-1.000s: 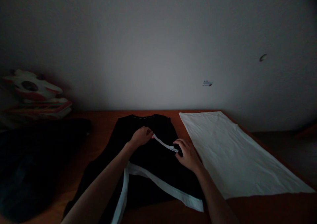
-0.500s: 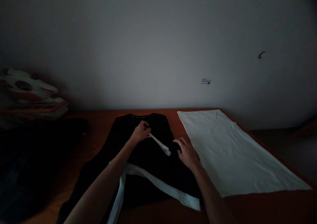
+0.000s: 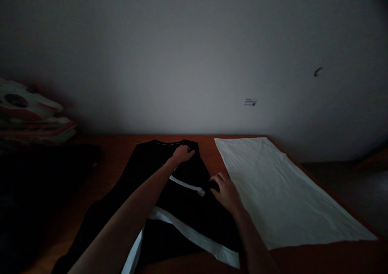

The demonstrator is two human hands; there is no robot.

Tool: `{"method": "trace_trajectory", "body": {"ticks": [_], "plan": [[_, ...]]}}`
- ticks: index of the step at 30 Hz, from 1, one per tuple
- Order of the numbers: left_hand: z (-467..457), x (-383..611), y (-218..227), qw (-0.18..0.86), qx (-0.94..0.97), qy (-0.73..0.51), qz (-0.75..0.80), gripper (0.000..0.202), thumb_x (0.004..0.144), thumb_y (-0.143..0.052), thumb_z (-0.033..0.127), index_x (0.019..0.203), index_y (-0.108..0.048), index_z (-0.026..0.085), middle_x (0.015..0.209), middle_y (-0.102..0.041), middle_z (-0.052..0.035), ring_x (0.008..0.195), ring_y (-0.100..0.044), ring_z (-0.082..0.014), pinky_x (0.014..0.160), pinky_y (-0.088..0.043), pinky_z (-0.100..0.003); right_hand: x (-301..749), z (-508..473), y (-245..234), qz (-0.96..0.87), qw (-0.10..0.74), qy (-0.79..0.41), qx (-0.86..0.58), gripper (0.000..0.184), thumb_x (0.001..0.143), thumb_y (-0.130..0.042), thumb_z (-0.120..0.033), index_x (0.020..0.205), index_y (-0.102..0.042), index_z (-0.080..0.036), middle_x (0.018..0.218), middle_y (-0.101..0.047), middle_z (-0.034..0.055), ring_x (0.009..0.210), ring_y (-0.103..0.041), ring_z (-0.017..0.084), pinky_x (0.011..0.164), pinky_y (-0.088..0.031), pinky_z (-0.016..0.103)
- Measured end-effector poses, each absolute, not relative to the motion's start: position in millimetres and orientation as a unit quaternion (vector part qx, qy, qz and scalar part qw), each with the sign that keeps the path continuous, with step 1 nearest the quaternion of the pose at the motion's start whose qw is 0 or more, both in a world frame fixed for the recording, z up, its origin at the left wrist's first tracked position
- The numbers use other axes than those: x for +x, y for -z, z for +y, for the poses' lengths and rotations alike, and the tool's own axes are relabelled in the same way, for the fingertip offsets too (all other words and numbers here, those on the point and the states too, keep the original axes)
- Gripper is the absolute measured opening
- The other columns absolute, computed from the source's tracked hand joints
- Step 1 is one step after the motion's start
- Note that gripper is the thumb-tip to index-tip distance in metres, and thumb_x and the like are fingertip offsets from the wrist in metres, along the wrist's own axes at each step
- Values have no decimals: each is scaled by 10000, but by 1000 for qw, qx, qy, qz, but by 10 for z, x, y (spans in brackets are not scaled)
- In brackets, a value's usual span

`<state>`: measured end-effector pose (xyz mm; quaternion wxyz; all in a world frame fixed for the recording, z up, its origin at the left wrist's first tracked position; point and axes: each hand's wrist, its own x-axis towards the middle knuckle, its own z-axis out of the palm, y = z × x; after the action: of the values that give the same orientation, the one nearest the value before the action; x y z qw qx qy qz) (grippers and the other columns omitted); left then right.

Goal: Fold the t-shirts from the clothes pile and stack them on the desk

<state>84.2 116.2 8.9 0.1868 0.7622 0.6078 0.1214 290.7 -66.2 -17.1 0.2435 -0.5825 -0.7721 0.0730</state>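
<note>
A black garment with white stripes lies folded on the wooden table, its neckline toward the wall. My left hand rests on the cloth just below the neckline, fingers curled against it. My right hand lies on the garment's right edge with its fingers bent down on the fabric. A short white strip lies on the black cloth between the two hands, touched by neither. A long white stripe runs diagonally across the near part of the garment.
A white cloth is spread flat on the right of the table. A dark pile of fabric lies at the left, with white and red objects stacked behind it by the wall. The room is dim.
My left hand let go of the white strip and moved up toward the neckline. The strip now lies flat on the garment. My right hand stayed near the right edge.
</note>
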Motion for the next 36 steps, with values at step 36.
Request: {"method": "trace_trajectory", "body": {"ticks": [36], "plan": [[1047, 193, -280, 469, 698, -85, 534, 557, 806, -688, 332, 1310, -544, 146, 620, -608, 38, 499, -529, -114, 480, -360, -226, 2955, -694, 129, -812, 271, -46, -514, 360, 819, -634, -68, 1099, -720, -277, 1086, -624, 62, 1047, -584, 242, 960, -508, 417]]}}
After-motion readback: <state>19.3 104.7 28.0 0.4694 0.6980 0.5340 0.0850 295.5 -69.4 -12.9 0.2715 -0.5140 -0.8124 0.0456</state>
